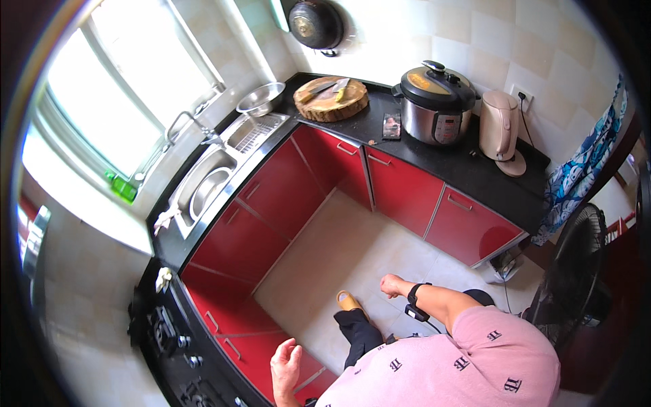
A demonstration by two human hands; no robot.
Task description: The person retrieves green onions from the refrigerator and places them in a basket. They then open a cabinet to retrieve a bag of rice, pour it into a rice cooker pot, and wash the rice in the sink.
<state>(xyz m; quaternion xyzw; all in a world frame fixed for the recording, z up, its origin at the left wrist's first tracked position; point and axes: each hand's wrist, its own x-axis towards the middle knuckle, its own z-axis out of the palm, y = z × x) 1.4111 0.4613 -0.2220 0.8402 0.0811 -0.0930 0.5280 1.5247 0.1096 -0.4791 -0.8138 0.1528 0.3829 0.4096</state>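
My left hand [286, 367] is held out over the floor beside the red cabinets near the gas stove [173, 336], with nothing seen in it and its fingers loosely bent. Over the tiled floor, my right hand [392, 286] has its fingers curled in; whether anything small is inside does not show. A black strap with a small device [417, 312] sits on the right wrist. Neither hand touches the counter. A yellow slipper [348, 300] is on one foot below.
Along the black counter [488, 188] stand a round wooden chopping board [330, 108] with knives, a phone [391, 126], a pressure cooker [438, 104] and a kettle [497, 127]. A sink [185, 219] with metal basins lies left. A black fan [574, 274] stands right.
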